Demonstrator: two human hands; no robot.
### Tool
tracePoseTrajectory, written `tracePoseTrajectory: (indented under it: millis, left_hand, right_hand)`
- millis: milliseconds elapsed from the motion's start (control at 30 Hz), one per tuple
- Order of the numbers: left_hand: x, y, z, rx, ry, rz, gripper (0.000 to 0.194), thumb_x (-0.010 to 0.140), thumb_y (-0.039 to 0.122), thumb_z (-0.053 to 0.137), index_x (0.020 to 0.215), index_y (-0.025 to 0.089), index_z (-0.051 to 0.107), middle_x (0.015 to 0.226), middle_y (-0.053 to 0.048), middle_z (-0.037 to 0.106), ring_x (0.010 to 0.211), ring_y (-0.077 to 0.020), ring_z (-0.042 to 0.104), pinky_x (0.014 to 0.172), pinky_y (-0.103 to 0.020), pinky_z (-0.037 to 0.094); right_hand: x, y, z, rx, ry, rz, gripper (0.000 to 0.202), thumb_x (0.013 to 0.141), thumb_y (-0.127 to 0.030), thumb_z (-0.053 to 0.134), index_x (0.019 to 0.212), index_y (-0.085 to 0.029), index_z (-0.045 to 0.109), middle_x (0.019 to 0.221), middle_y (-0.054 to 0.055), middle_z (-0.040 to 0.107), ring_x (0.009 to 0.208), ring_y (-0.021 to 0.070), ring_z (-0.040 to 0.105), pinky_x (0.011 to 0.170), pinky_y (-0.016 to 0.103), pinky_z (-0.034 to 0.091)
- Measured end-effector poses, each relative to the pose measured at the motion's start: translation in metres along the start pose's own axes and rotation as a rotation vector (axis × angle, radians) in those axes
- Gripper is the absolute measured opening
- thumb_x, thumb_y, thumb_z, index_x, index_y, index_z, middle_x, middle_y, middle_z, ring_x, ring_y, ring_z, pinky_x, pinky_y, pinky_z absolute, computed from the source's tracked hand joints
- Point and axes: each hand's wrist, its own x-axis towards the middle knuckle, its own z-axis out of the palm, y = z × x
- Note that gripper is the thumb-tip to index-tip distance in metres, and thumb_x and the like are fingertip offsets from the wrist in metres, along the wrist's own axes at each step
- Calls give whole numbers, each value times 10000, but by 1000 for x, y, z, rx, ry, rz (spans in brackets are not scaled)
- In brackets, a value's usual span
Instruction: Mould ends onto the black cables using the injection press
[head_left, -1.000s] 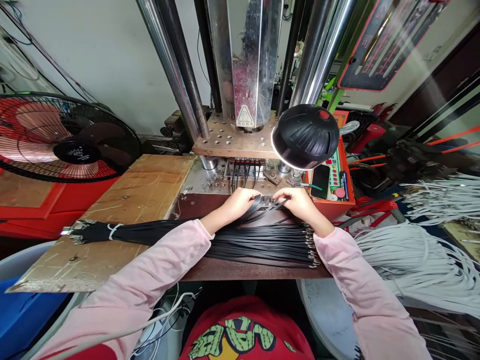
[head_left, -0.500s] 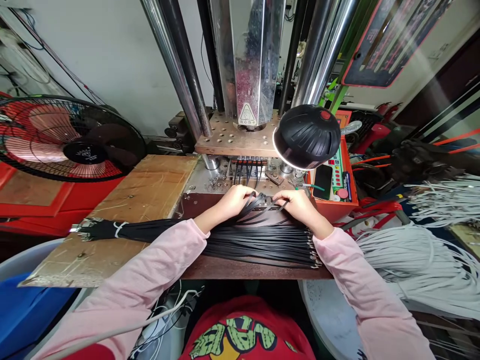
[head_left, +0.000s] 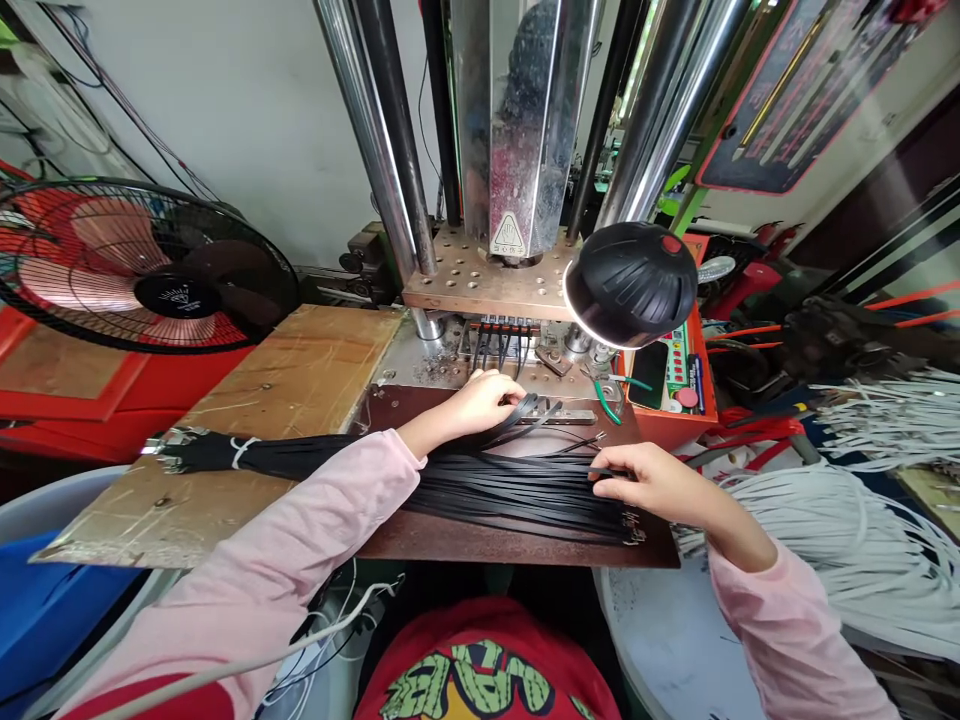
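From where I stand, the bundle of black cables (head_left: pixel 510 495) lies across the brown work surface (head_left: pixel 450 548) on the near side of both hands, its long axis running left to right. It's gathered at the left by a white tie (head_left: pixel 244 453) over the wooden board (head_left: pixel 300 350), and spreads toward loose ends at the right. The right hand (head_left: pixel 651 480) is the nearer one to those ends: it comes in from the right, right over them, thumb and fingers only slightly parted with a dark strand between. I can't tell whether that strand is pinched firmly or just touched. The left hand (head_left: pixel 480 402) is farther off, beyond the bundle's middle, its fingers curled closed around a few loose black strips (head_left: pixel 517 428), which slant out toward the far right. Straight beyond that hand, other black leads (head_left: pixel 499 348) hang toward us from the fixture beneath the press plate (head_left: pixel 487 290), running near to far, so roughly square to the bundle. The green-handled pliers (head_left: pixel 607 402) lie farther away than the right hand, apart from it.
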Motion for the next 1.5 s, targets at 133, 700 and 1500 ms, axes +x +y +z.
tracePoseTrajectory:
  millis: [133, 700, 1500]
  left_hand:
    - [-3, 1, -8, 90, -94, 27, 211, 869, 280, 575, 778, 185, 739, 811, -43, 715, 823, -199, 592, 845, -317, 374]
    - [-15, 1, -23, -526, -320, -24, 266, 858, 356, 590, 880, 147, 754, 826, -36, 730, 751, -165, 647, 715, -241, 478]
    - [-18, -7, 6, -235, 234, -94, 197, 833, 304, 640, 829, 158, 773, 765, -55, 720, 737, -180, 588, 690, -263, 450]
  right_hand:
    - [-15, 9, -1, -138, 58, -28, 182, 953, -303, 552, 935, -235, 720, 895, 25, 690, 805, 159, 630, 731, 260, 482]
    - [37, 10, 31, -553, 439, -208, 191, 985, -206, 454, 986, -191, 645, 957, 83, 680, 916, 220, 618, 811, 350, 512]
    - [30, 12, 25, -671, 572, -76, 281, 964, -174, 469, 1107, -235, 703, 1122, 107, 643, 980, 235, 601, 771, 318, 512]
